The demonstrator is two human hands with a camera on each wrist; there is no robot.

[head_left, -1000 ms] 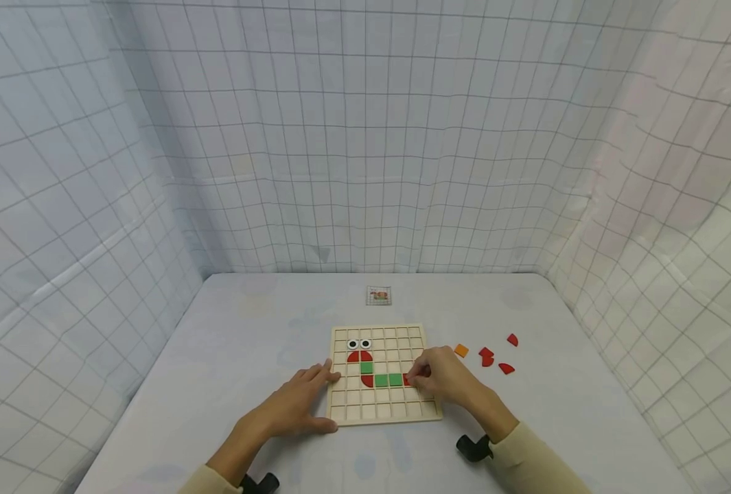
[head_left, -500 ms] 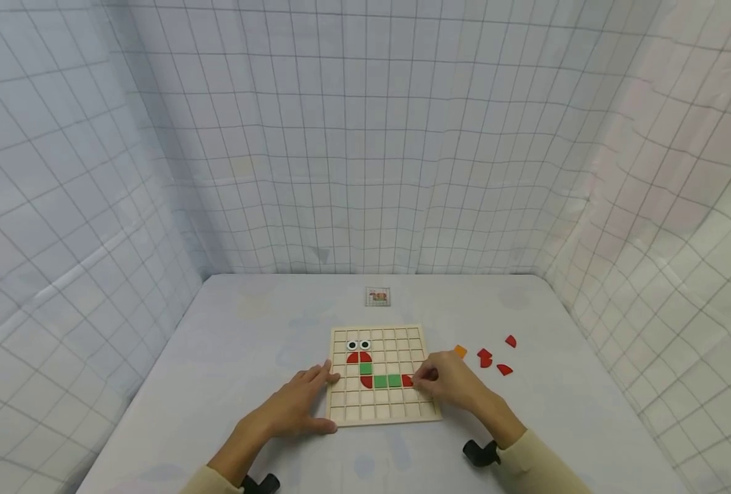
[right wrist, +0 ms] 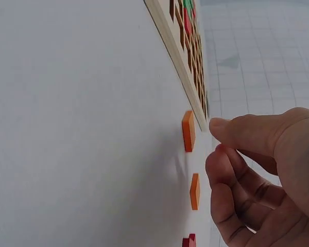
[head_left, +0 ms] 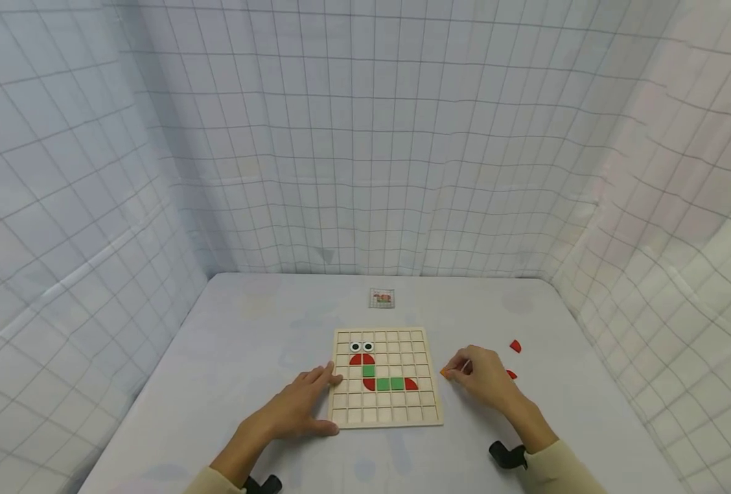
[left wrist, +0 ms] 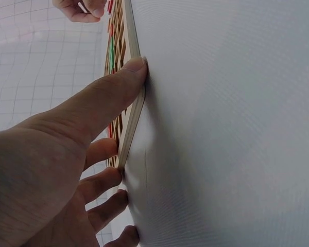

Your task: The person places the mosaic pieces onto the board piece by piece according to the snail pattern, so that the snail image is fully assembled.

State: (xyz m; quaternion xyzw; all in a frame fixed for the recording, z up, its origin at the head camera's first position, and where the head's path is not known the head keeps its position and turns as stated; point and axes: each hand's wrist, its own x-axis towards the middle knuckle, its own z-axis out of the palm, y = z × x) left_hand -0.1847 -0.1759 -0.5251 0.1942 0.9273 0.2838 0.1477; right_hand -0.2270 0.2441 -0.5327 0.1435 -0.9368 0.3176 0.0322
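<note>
A wooden grid board [head_left: 346, 415] lies on the table. It carries two eye tiles [head_left: 362, 347], red quarter-circle tiles [head_left: 411, 384] and green square tiles [head_left: 397, 384]. My left hand [head_left: 300, 409] rests against the board's left side, its thumb on the near corner in the left wrist view. Right of the board, my right hand [head_left: 482, 372] hovers low with loosely bent fingers. A gap shows between thumb and forefinger in the right wrist view, with nothing held. Just by these fingertips lies an orange tile [right wrist: 188, 131]; a second orange piece [right wrist: 195, 191] sits farther off.
Loose red quarter-circle tiles [head_left: 515, 346] lie at the right, some partly hidden by my right hand. A small picture card [head_left: 381, 298] lies behind the board. Grid-patterned white curtains [head_left: 365, 171] stand around the table [head_left: 248, 322].
My right hand has let go of the red quarter-circle tile, now in the board's grid, and moved right off the board to an orange tile. My left hand has stayed at the board.
</note>
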